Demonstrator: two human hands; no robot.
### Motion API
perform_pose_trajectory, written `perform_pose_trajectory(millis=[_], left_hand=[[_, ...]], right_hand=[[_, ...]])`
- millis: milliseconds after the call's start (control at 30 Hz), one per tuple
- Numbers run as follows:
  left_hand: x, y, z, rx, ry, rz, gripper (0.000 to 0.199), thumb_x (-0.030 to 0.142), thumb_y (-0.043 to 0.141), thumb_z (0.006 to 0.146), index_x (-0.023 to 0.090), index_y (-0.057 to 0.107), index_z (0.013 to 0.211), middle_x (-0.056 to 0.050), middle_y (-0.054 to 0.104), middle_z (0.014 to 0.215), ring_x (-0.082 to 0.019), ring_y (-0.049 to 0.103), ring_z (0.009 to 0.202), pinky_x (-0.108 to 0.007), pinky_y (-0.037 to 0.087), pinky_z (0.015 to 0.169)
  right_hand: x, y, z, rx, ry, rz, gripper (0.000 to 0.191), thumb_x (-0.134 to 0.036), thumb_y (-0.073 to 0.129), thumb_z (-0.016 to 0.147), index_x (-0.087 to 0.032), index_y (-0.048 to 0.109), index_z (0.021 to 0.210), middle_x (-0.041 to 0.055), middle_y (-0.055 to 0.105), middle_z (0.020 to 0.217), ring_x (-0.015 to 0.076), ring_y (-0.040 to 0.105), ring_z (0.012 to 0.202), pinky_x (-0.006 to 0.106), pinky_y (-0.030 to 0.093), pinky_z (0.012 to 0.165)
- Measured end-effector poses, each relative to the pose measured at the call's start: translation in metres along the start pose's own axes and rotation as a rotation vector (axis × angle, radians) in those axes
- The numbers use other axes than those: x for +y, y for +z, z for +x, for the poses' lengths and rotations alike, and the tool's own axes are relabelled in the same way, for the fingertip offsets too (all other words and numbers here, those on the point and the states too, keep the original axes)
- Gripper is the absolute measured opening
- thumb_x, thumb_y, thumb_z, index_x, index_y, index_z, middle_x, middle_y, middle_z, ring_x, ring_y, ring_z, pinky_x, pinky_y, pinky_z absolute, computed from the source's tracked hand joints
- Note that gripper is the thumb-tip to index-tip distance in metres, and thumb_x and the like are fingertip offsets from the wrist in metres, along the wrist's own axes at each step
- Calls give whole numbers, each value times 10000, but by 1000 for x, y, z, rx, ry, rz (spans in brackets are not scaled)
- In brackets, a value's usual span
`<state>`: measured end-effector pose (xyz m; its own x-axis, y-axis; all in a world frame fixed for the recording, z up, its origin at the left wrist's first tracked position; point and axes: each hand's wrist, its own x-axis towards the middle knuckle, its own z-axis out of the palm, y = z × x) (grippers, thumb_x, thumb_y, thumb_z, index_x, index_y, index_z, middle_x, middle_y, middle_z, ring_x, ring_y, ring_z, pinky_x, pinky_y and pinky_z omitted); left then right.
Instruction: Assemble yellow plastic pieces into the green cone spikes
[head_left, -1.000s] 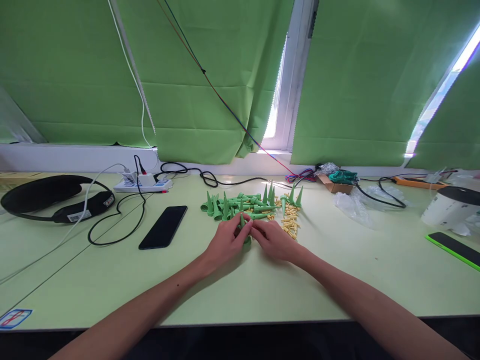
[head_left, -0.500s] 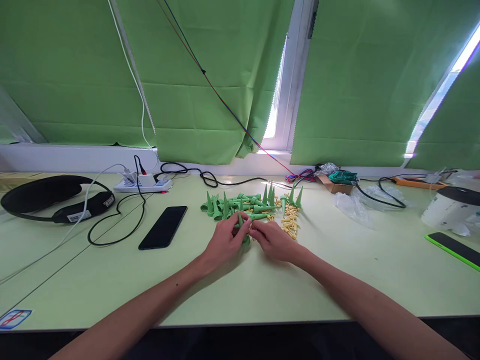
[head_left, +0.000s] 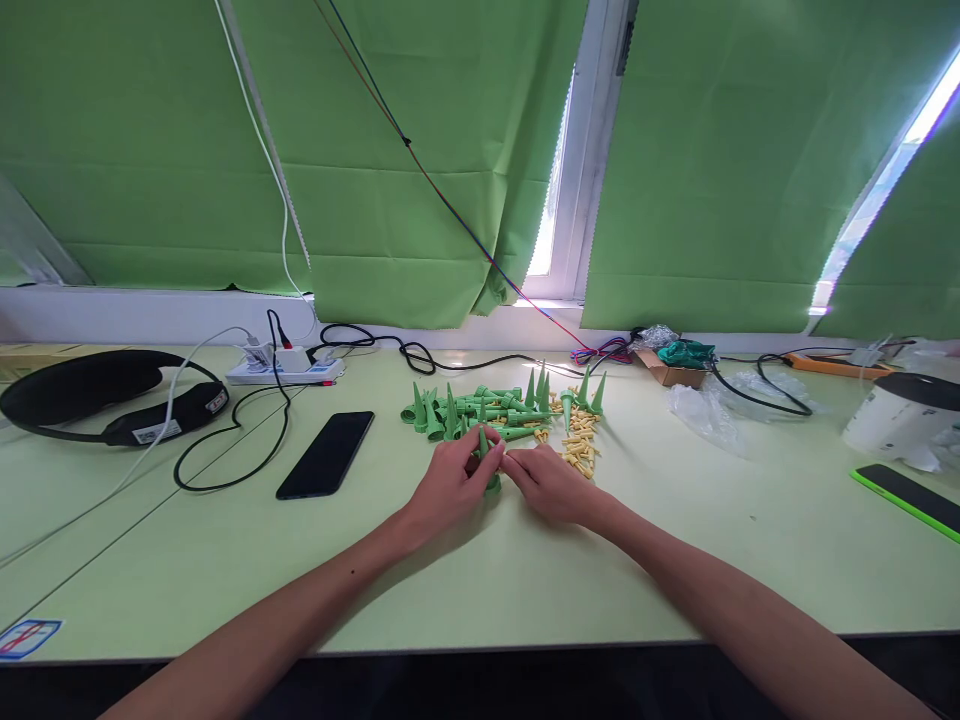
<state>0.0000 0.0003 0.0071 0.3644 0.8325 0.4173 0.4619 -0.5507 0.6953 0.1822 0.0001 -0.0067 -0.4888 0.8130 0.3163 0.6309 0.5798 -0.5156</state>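
My left hand (head_left: 454, 475) is closed around a green plastic cone-shaped spike (head_left: 483, 442), its tip pointing up between thumb and fingers. My right hand (head_left: 549, 482) is pinched shut, fingertips meeting the left thumb; whatever it grips is too small and hidden to name. Just under the left fingers another green piece (head_left: 493, 484) shows in part. Beyond both hands lies a heap of green spikes (head_left: 480, 405), some upright, others on their sides. Small tan plastic pegs (head_left: 579, 443) are spread to the right of that heap, close to my right hand.
A black phone (head_left: 326, 455) lies left of my hands. Further left are a power strip (head_left: 285, 372), loose cables and a black neckband-shaped device (head_left: 97, 400). To the right sit a small cardboard box (head_left: 667, 372), clear plastic bags (head_left: 705, 415), a white container (head_left: 900, 420) and a green-edged phone (head_left: 911, 500).
Both hands stay nearly in place; only slight finger movement shows where the fingertips meet. The heap and pegs look unchanged.
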Motion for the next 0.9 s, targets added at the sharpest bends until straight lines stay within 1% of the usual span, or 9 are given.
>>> perform_pose_trajectory(millis=[167,367,600,900], left_hand=[[-1,1,0,4,4,10,290,443,454,970,184,578,932,20,596,731,-82,435,520,-225,345,512],[-2,2,1,52,6,-1,284,439,467,967,182,576,914,13,629,770,-85,476,534,-229,379,529],[-2,2,1,80,-2,-5,261,428,485,962,187,569,906,46,559,639,-88,465,510,-228,378,526],[-3,2,1,82,-6,-15,260,425,498,956,182,577,913,34,596,675,-87,496,517,-228,395,526]], right_hand=[[1,1,1,8,10,-28,423,-332,331,1037,-186,327,640,-43,356,575,101,262,547,270,224,571],[3,2,2,51,-13,-46,372,-329,356,1032,-192,373,687,-34,434,607,104,309,554,267,227,570],[5,3,2,84,-10,-55,337,-366,376,1028,-206,364,732,-36,461,624,109,352,554,254,228,557],[2,0,1,64,-18,-37,266,-349,396,1027,-208,444,807,-21,541,674,122,421,578,248,270,573]])
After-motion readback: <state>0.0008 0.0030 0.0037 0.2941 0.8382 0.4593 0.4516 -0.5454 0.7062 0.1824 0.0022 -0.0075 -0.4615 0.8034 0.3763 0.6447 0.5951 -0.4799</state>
